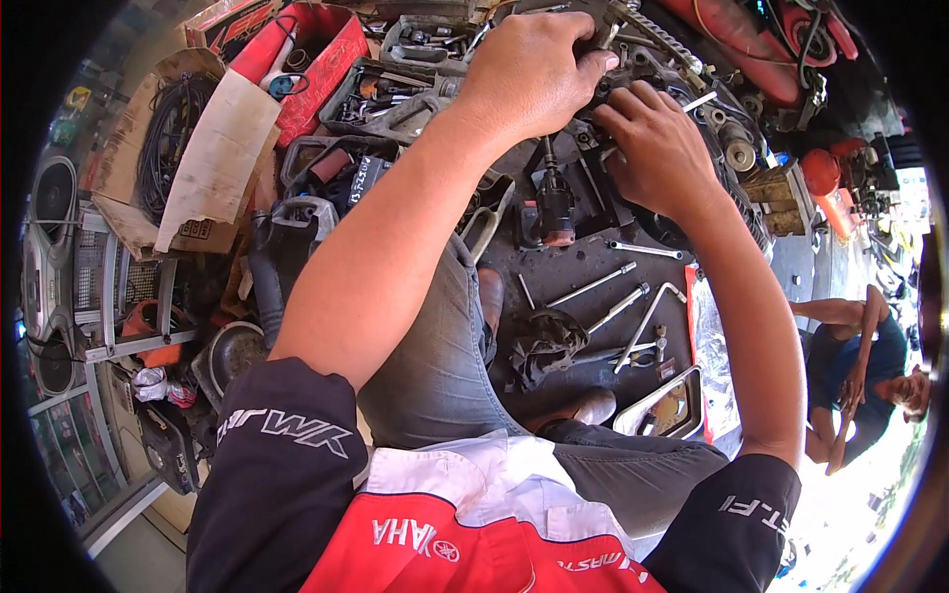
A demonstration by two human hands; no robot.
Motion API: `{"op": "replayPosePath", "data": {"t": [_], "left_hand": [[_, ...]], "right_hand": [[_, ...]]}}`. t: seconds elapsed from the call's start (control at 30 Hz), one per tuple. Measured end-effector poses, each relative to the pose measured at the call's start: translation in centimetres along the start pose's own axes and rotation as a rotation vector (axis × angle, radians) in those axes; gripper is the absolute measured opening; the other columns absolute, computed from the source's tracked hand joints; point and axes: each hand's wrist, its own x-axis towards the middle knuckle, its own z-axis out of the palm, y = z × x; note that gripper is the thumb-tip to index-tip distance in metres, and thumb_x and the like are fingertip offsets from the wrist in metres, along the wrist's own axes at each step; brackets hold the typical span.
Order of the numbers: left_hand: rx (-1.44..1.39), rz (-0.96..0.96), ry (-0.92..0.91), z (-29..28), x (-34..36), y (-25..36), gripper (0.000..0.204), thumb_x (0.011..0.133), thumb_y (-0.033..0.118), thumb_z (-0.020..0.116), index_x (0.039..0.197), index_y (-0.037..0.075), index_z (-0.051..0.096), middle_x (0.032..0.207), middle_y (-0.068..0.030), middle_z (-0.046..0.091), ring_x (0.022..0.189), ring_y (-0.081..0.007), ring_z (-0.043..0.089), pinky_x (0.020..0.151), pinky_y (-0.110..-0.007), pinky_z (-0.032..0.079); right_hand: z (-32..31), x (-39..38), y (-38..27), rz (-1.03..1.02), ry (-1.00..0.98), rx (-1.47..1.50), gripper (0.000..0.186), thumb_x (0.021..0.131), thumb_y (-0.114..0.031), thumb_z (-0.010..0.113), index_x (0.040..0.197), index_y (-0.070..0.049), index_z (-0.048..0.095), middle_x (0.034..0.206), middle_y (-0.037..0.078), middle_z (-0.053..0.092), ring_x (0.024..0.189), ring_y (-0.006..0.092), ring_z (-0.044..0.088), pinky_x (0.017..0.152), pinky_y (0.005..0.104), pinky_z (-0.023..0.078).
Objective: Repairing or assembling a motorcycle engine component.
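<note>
My left hand (529,77) is closed at the top middle, thumb and fingertips together against dark, greasy machine parts; what it grips is hidden. Just below and to its right, my right hand (660,148) curls its fingers down onto the same dark metal parts, and its grip cannot be made out. Between my wrists a dark power tool (556,208) with a chuck and a reddish end points away from me. Near my right forearm lies a combination wrench (645,250). A heavy linked chain (664,38) runs beyond my hands.
Closer to me on the dark floor are a long socket bar (593,283), a bent bar (647,326), a black rag (546,346) and a metal tray (660,405). A red bin (331,59) and cardboard box (213,163) stand left. Another person (860,376) sits at right.
</note>
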Motion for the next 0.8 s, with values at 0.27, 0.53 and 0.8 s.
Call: {"op": "replayPosePath", "data": {"t": [0.27, 0.53, 0.8], "left_hand": [[0.021, 0.01, 0.01, -0.2, -0.1, 0.2, 0.033, 0.093, 0.037, 0.07, 0.105, 0.006, 0.074, 0.099, -0.0181, 0.075, 0.095, -0.0376, 0.073, 0.086, -0.047, 0.059], [-0.022, 0.064, -0.002, -0.3, 0.0, 0.5, 0.032, 0.092, 0.036, 0.071, 0.105, 0.007, 0.074, 0.098, -0.016, 0.075, 0.097, -0.037, 0.072, 0.084, -0.048, 0.059], [-0.226, 0.088, -0.126, 1.1, -0.5, 0.1, 0.041, 0.084, 0.038, 0.08, 0.114, 0.011, 0.072, 0.103, -0.0126, 0.075, 0.098, -0.0334, 0.072, 0.086, -0.044, 0.056]], "right_hand": [[0.2, -0.2, 0.2, -0.03, -0.025, -0.059, 0.033, 0.07, -0.013, 0.073, 0.102, -0.008, 0.07, 0.107, 0.006, 0.063, 0.114, 0.0246, 0.058, 0.096, 0.0371, 0.05], [-4.0, -3.6, 0.7, 0.389, 0.071, 0.111, 0.021, 0.09, -0.014, 0.069, 0.109, -0.007, 0.066, 0.102, 0.01, 0.068, 0.093, 0.0315, 0.069, 0.08, 0.04, 0.056], [-6.0, -7.6, 3.1, 0.812, 0.569, 0.946, 0.026, 0.109, -0.024, 0.052, 0.123, -0.004, 0.06, 0.099, 0.003, 0.074, 0.072, 0.0036, 0.053, 0.065, 0.0163, 0.039]]}}
